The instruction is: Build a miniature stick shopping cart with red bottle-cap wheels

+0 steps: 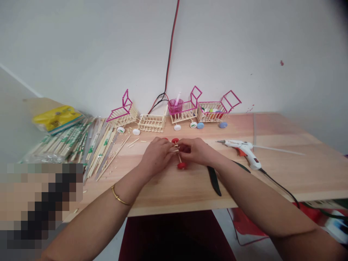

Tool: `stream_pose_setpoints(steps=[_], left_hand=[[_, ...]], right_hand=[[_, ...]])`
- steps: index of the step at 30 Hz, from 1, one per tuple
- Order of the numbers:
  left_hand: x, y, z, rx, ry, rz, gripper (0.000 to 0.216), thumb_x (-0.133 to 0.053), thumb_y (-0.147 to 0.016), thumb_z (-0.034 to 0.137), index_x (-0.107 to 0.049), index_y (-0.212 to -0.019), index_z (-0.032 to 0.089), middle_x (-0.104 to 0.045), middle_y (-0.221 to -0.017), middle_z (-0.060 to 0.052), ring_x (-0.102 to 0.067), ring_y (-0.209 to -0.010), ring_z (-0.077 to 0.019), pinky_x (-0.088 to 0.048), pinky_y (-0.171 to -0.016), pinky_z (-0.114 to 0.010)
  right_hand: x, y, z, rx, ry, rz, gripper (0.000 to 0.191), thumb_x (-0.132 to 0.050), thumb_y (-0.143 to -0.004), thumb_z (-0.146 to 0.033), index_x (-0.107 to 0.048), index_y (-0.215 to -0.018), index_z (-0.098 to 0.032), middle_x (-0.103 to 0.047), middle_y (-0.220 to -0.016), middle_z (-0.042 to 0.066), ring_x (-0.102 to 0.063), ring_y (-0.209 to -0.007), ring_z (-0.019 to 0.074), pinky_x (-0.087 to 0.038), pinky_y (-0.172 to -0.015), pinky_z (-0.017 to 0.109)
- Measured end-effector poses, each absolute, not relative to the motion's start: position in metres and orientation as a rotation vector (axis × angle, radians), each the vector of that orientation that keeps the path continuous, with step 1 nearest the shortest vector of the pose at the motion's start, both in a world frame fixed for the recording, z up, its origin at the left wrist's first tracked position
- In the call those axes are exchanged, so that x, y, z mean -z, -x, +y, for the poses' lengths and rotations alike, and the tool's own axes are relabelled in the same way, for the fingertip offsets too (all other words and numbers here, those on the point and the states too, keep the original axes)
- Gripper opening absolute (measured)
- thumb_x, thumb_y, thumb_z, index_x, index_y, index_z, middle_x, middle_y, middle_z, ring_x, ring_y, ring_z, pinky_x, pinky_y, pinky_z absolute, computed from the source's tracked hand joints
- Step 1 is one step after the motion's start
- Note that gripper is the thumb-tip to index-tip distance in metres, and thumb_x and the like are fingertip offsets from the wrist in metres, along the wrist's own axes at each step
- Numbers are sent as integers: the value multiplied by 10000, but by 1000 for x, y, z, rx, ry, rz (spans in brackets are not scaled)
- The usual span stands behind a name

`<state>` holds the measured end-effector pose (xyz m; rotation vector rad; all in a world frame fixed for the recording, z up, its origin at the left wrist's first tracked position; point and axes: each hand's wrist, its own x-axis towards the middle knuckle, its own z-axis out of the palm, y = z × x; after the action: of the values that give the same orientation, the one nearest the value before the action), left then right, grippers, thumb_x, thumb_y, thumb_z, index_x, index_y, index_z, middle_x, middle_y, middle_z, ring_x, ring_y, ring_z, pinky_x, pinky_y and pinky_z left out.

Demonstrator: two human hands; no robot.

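Both hands meet over the middle of the wooden table (163, 188). Between them is a small wooden-stick wheel frame with red bottle-cap wheels (181, 165); one axle stick runs toward me. My left hand (157, 156) is closed around its left side, fingers partly hiding the sticks. From the right, my right hand (194, 150) pinches the frame near its middle. Another red wheel shows just beyond the fingertips, and part of one peeks out behind my left hand. How the sticks join is hidden by my fingers.
Miniature stick shopping carts (183, 112) line the wall, one with a purple cup (176, 105). Bundled chopsticks (67, 141) lie left. A white glue gun (244, 150) with a cord rests right. A dark-handled tool (214, 181) lies beside my right forearm. A pixelated area covers the lower left.
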<state>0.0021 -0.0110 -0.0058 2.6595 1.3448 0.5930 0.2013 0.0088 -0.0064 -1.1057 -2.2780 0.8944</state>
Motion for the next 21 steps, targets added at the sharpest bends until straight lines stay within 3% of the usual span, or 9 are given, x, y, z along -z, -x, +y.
stream_pose_setpoints(steps=[11, 21], left_hand=[[8, -3, -13, -619, -2620, 1383, 279, -520, -936, 320, -675, -1113, 171, -685, -973, -99, -590, -945, -245, -436, -882, -395], [8, -3, -10, -580, -2590, 1386, 262, -519, -933, 325, -694, -1062, 178, -677, -950, -98, -585, -927, -246, -427, -877, -405]], right_hand=[[8, -201, 10, -876, 1090, -2279, 171, -589, -775, -186, -670, -925, -181, -709, -769, 9, -654, -705, 144, -481, -663, 252], [6, -200, 9, -930, 1105, -2230, 182, -600, -757, -153, -674, -922, -170, -722, -785, 14, -667, -714, 143, -493, -661, 243]])
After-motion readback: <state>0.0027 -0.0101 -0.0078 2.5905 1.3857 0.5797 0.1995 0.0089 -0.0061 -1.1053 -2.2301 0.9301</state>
